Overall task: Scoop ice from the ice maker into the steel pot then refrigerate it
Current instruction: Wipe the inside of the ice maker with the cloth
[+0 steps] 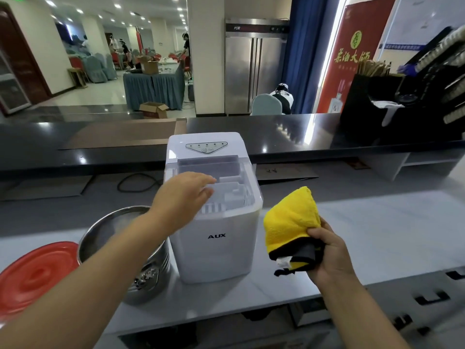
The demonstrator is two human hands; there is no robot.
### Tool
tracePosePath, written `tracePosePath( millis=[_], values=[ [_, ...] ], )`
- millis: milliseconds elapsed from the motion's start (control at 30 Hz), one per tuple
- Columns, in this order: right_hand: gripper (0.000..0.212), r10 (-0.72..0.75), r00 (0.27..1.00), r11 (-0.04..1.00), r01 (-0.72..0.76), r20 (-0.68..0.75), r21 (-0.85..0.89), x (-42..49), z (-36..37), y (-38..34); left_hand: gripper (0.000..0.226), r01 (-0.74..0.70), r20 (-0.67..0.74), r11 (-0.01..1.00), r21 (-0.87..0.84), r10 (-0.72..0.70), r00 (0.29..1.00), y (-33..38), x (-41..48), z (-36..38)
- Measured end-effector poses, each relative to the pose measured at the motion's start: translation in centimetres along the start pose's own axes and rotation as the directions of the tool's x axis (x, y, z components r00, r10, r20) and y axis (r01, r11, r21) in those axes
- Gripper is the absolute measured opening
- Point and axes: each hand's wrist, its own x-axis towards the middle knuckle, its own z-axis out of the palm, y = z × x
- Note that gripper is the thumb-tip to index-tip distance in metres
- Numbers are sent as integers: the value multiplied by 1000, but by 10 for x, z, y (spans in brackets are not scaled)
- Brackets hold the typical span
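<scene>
— Since you are the one looking down, what lies nearest you?
— At the lower left of the frame a red lid (35, 273) lies flat on the desk (377, 235). Next to it stands the steel pot (151, 280). At the lower right, my right hand (329, 253) has its fingers curled round a folded yellow cloth (289, 217) with a black edge, held above the desk.
— And the other hand?
— My left hand (185, 195) reaches across the pot. Its fingers are straight and loose, lying on the clear top of the white ice maker (216, 238) at mid frame, gripping nothing. The pot stands just beside that machine's left side.
— Farther off?
— A higher black desk (276, 132) runs behind, and past it, at upper centre, stands a steel refrigerator (254, 69) with its doors closed.
</scene>
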Motion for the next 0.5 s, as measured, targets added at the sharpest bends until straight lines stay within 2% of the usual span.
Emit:
tracePosePath(
  millis=[100, 200, 267, 500],
  values=[
    [34, 41, 999, 999, -41, 31, 4, 5, 3, 0, 31, -116, -46, 989, -90, 113, 993, 34, -11, 8],
    [35, 77, 994, 997, -79, 80, 18, 8, 8, 0, 46, -242, 14, 949, -204, 250, 968, 69, -20, 22],
    [36, 105, 988, 994, -109, 117, 27, 9, 10, -2, 51, -322, 34, 924, -204, 336, 941, 83, -24, 36],
    [50, 124, 976, 990, -134, 180, 43, 8, 7, -9, 43, -328, -43, 942, -78, 325, 945, 110, -24, 63]
  ],
)
